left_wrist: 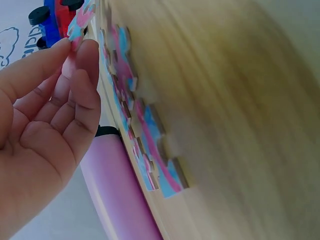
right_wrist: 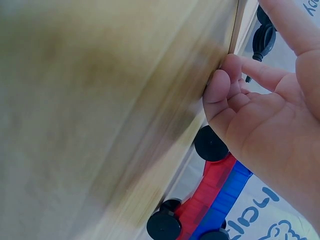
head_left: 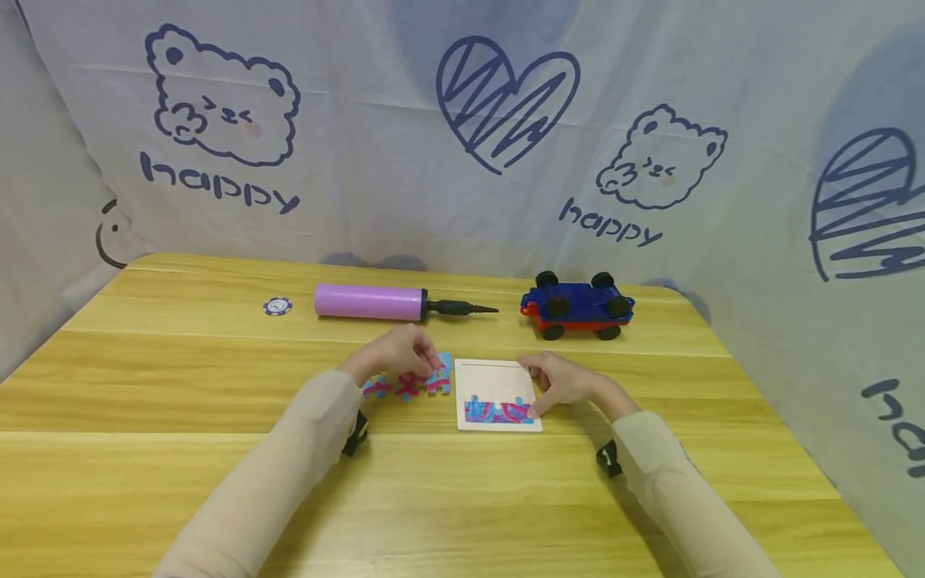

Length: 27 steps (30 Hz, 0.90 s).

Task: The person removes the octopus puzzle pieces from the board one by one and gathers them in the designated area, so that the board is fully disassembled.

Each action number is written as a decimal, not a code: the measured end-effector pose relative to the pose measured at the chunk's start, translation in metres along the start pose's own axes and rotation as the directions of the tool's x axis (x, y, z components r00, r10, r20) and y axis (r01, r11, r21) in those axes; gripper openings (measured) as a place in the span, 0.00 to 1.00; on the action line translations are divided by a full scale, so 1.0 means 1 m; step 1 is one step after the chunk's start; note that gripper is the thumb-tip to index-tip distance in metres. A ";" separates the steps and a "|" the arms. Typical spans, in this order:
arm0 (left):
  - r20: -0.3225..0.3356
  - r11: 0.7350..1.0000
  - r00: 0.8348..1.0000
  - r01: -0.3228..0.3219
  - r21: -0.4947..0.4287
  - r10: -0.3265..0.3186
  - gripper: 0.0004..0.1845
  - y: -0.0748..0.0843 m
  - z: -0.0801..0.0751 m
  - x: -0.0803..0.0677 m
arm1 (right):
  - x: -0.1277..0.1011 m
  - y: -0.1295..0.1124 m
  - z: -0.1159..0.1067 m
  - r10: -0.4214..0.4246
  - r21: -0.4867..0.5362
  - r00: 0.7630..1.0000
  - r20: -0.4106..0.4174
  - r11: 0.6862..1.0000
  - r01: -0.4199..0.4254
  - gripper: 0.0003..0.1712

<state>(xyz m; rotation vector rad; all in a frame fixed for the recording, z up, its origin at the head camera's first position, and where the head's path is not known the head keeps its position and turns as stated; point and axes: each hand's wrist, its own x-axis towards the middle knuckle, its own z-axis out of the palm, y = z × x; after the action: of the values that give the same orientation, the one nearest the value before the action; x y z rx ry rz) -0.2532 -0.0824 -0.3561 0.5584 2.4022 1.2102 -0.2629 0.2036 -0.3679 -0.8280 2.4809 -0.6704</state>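
Note:
Between thumb and fingertips, my left hand (head_left: pixel 397 352) pinches a blue and pink jigsaw piece (left_wrist: pixel 81 19), lifted over the table. Several loose jigsaw pieces (head_left: pixel 407 388) lie below and beside that hand, left of the tray; in the left wrist view they form a rough line (left_wrist: pixel 159 155). A square pale puzzle tray (head_left: pixel 491 380) lies flat, with a row of fitted pieces (head_left: pixel 499 413) along its near side. My right hand (head_left: pixel 565 381) grips the tray's right side, thumb near the lower right corner and fingers by the upper right. The tray hides some right fingertips.
A purple hand pump (head_left: pixel 370 303) with a black nozzle lies behind the pieces. Further right, a blue and red toy vehicle (head_left: pixel 578 307) rests with wheels facing up. A poker chip (head_left: pixel 278 306) lies at the back left. Printed cloth (head_left: pixel 376 160) hangs behind the wooden table (head_left: pixel 462 514).

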 end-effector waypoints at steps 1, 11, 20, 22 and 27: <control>0.003 1.000 1.000 0.002 0.007 -0.002 0.03 0.000 0.000 0.000 | 0.000 0.000 0.000 0.003 -0.004 1.000 -0.001 1.000 -0.003 0.47; -0.013 0.997 0.999 0.032 0.076 -0.031 0.05 -0.001 0.004 0.003 | 0.000 0.000 0.001 0.000 -0.018 1.000 -0.008 1.000 0.000 0.46; -0.027 0.993 0.999 0.025 0.112 -0.023 0.05 0.000 0.005 0.004 | -0.001 0.000 0.001 -0.024 0.028 1.000 -0.004 0.999 0.024 0.45; -0.025 0.993 0.999 0.022 0.119 -0.019 0.05 0.000 0.005 0.004 | -0.001 0.000 0.001 -0.023 0.040 1.000 -0.005 0.999 0.023 0.45; -0.015 0.992 1.000 0.027 0.121 -0.026 0.06 0.001 0.003 0.005 | -0.001 0.003 0.001 -0.056 0.067 0.998 -0.010 0.996 0.057 0.45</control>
<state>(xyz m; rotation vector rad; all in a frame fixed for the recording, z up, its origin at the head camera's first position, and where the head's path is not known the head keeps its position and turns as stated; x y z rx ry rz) -0.2555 -0.0774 -0.3580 0.5546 2.4989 1.0651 -0.2627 0.2062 -0.3696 -0.8748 2.4353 -0.7738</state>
